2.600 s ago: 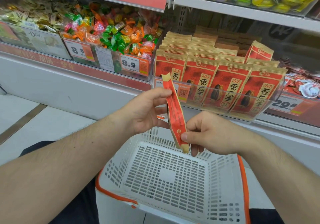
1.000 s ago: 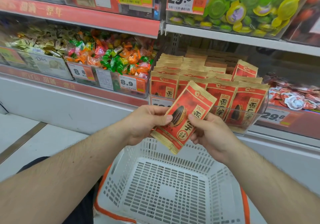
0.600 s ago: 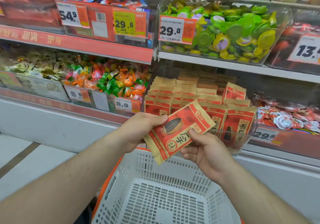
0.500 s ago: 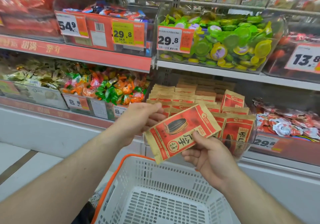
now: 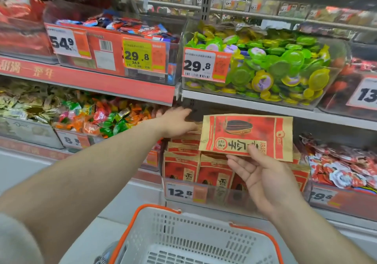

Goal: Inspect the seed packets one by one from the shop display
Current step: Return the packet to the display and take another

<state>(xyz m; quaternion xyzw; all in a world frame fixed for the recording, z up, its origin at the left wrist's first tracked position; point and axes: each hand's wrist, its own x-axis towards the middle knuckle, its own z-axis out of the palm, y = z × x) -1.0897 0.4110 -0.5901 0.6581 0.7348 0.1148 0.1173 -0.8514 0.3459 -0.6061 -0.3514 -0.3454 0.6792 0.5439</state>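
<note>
Left hand [image 5: 177, 123]: stretched forward over the back rows of seed packets in the clear bin [image 5: 183, 174], fingers extended and relaxed, gripping nothing; actual contact with the packets impossible to tell. Forearm angled up from lower left. Just right: one seed packet [image 5: 245, 136] held sideways above the bin, pinched along its lower edge. Right hand [image 5: 263, 177]: palm up, thumb on the packet's front, fingers spread behind. Hands apart. Below, white basket with orange rim [image 5: 263, 231].

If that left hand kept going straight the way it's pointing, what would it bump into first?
Probably the rear seed packets in the display, just beyond the left hand; depth is unclear.
</note>
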